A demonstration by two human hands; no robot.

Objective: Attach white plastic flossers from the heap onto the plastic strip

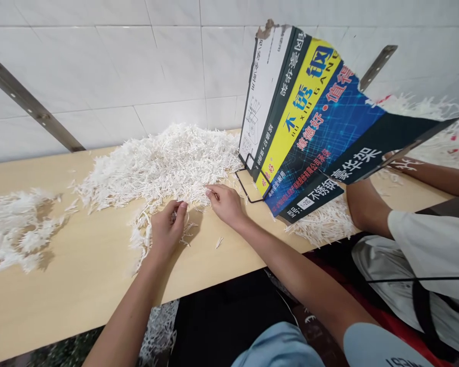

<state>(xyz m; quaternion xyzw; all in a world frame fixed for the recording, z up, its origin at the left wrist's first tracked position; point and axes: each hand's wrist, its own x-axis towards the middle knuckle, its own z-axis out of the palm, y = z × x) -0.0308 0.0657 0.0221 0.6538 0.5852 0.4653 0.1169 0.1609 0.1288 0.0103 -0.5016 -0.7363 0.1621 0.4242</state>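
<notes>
Pale tiles (pixel 110 66) back the table (pixel 84 275); thin white pieces (pixel 168 158) heap beyond the curled left hand (pixel 166 224) and nearly closed right hand (pixel 227 204); whether either grips any, I cannot tell.

Left hand (pixel 167 224) curled round white pieces (pixel 173 217); right hand (pixel 225 205) at heap's (pixel 168 158) edge.

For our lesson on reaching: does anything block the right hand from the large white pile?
Nothing visible: the right hand is at the near edge of the large white pile; printed cardboard stands to the right.
</notes>
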